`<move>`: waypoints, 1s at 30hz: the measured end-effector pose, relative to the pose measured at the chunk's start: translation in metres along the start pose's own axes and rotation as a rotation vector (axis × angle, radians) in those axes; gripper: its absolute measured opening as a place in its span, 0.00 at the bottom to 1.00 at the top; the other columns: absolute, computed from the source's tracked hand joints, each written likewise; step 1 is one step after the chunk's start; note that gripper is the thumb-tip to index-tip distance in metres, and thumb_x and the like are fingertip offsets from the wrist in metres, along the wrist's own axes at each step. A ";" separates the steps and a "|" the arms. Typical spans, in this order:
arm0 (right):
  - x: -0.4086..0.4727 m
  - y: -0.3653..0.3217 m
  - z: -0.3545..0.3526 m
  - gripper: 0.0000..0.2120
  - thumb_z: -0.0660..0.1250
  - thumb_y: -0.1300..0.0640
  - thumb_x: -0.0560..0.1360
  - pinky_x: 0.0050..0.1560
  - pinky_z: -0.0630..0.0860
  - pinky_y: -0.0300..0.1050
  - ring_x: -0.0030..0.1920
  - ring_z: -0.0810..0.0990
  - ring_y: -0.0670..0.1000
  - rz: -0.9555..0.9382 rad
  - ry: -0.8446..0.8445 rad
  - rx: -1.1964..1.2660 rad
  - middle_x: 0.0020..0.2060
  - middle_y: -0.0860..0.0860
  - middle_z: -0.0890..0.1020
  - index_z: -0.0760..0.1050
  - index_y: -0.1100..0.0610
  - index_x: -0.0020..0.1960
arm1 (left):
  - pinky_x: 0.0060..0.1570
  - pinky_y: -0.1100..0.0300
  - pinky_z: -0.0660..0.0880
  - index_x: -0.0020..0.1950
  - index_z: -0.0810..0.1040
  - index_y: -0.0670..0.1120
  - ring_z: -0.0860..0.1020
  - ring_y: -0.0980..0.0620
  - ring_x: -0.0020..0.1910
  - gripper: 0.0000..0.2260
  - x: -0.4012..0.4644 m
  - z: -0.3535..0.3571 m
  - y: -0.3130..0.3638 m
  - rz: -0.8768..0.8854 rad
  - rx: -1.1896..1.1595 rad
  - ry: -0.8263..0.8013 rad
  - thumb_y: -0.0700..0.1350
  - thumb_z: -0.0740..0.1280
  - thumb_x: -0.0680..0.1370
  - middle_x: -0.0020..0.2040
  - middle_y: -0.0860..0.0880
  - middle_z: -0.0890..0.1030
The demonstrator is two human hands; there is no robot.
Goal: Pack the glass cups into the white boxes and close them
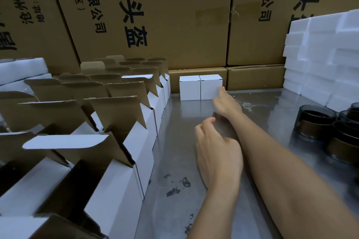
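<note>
Two closed white boxes point(201, 87) stand side by side at the back of the steel table. My right hand point(226, 103) reaches out with straight fingers that touch the lower right corner of the right closed box. My left hand point(215, 147) hovers mid-table with loosely curled fingers and holds nothing. Dark glass cups point(315, 122) with brown bands stand at the right edge. Rows of open white boxes point(120, 126) with raised brown flaps fill the left side.
Big brown cartons point(174, 15) wall off the back. White foam blocks point(322, 60) are stacked at the back right, more foam point(21, 70) at the far left. A strip of steel table point(180, 161) runs between the open boxes and the cups.
</note>
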State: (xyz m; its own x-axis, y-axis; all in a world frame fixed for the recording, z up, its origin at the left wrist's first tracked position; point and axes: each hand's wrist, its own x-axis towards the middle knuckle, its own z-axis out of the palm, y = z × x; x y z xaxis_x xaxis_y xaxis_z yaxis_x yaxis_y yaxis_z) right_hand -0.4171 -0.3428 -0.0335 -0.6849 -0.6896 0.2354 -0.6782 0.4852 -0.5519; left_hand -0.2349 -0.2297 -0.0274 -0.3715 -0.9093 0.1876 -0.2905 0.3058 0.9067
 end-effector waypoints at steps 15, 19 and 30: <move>-0.064 -0.008 -0.016 0.19 0.56 0.57 0.79 0.60 0.68 0.51 0.66 0.70 0.58 0.129 0.111 0.204 0.67 0.56 0.72 0.65 0.59 0.69 | 0.55 0.56 0.70 0.67 0.68 0.53 0.73 0.51 0.61 0.22 0.013 0.004 -0.009 0.011 0.024 0.035 0.37 0.56 0.75 0.67 0.55 0.68; -0.127 -0.003 -0.040 0.17 0.58 0.58 0.78 0.59 0.70 0.48 0.64 0.72 0.57 0.161 0.134 0.182 0.64 0.54 0.75 0.70 0.56 0.66 | 0.56 0.60 0.68 0.63 0.73 0.47 0.74 0.48 0.59 0.21 0.002 -0.002 -0.005 0.052 -0.115 0.046 0.32 0.56 0.73 0.64 0.50 0.72; -0.222 0.011 -0.088 0.24 0.61 0.48 0.77 0.74 0.44 0.58 0.76 0.49 0.63 0.186 0.218 -0.545 0.76 0.62 0.53 0.68 0.60 0.68 | 0.51 0.67 0.68 0.48 0.80 0.46 0.76 0.54 0.49 0.19 -0.085 -0.040 -0.010 0.193 -0.096 -0.096 0.27 0.56 0.71 0.49 0.48 0.79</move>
State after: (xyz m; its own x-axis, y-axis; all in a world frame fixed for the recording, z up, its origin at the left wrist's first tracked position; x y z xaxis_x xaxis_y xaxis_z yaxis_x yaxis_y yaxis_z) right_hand -0.2959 -0.1375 -0.0213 -0.8043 -0.4690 0.3648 -0.5413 0.8316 -0.1244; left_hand -0.1655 -0.1671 -0.0369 -0.4954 -0.8041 0.3285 -0.1228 0.4393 0.8899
